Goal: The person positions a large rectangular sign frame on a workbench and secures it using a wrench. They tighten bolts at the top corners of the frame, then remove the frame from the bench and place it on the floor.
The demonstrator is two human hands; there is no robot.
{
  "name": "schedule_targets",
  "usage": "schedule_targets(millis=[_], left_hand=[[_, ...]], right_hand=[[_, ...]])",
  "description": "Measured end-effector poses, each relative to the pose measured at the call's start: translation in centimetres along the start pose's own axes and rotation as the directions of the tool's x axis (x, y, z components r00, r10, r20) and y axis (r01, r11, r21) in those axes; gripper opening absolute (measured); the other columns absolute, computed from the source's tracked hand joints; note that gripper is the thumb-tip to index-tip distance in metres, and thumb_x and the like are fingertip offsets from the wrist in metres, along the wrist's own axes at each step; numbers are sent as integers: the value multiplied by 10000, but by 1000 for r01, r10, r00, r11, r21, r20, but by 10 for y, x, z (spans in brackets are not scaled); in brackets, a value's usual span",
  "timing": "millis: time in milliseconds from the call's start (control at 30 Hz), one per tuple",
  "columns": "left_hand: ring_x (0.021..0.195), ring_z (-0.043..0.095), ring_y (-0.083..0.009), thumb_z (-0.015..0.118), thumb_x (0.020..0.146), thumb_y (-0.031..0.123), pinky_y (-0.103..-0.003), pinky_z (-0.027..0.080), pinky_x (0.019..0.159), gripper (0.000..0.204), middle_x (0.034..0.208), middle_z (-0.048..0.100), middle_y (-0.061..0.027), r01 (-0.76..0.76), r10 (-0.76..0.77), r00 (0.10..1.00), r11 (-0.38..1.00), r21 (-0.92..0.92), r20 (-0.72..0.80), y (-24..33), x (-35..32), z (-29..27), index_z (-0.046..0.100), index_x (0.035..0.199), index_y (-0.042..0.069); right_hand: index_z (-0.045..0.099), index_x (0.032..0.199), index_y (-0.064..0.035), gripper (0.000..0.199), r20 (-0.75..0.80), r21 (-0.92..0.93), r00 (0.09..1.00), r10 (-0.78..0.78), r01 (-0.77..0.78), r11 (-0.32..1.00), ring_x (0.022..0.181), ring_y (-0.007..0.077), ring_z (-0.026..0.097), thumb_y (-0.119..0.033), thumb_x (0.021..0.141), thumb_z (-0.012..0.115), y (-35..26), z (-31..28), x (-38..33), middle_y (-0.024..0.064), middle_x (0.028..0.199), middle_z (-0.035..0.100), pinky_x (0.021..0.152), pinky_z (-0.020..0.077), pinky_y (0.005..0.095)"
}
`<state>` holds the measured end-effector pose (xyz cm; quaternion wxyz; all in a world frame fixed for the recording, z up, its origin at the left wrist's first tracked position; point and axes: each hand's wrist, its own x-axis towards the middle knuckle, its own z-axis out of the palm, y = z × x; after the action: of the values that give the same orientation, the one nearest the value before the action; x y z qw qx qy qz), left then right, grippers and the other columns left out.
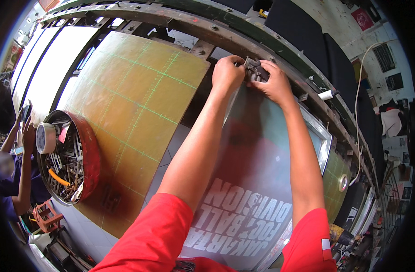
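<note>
Reaching up toward the top centre of the frame, a person in red sleeves works both hands on a small dark metal clamp [256,70] fixed to a long, rusty green rail [307,86] that curves from the upper left to the right edge. The left hand [228,72] is curled in a fist against the clamp's left side, fingers tight around part of it. The right hand [273,80] closes over the clamp from the right, fingertips pinching its top; how much of the clamp each hand actually holds is hidden by the knuckles.

Just below the hands, a framed printing screen [262,163] with pale mirrored lettering fills the centre and lower middle of the frame, its upper edge meeting the clamp. To its left lies a yellow-brown board [139,95] ruled with green grid lines. At the left edge a round red tin [92,156] holds metal tools, with a roll of white tape [45,138] resting on its rim. Another person's hands [27,131] show at the far left.
</note>
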<state>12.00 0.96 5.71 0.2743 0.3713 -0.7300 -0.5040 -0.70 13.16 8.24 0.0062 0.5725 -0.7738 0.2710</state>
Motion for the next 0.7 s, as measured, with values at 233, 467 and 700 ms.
schedule_targets(millis=[233,467,700], left_hand=[[952,661,-377,670,809,298,-429,520,855,274,937,695,-232,-22,24,998,999,46,-53,-1,3,0,751,969,90],[987,648,-372,677,810,332,-429,511,872,332,978,693,-229,-36,41,998,993,110,-40,4,0,0,732,1012,74],[1019,625,-364,684,821,342,-431,494,895,371,1028,671,-209,-116,129,990,972,204,-54,-1,2,3,703,1050,50]], right_hand=[[635,1146,70,737,24,-112,997,72,-68,991,1163,332,591,-427,647,853,5,-26,-19,197,1260,611,995,463,383],[633,1168,65,749,26,-192,984,174,-166,967,1193,327,577,-428,648,852,38,-65,-62,190,1292,599,1024,447,383],[632,1178,42,732,53,-170,975,214,-203,964,1196,324,576,-410,647,855,55,-87,-92,181,1303,595,1020,449,382]])
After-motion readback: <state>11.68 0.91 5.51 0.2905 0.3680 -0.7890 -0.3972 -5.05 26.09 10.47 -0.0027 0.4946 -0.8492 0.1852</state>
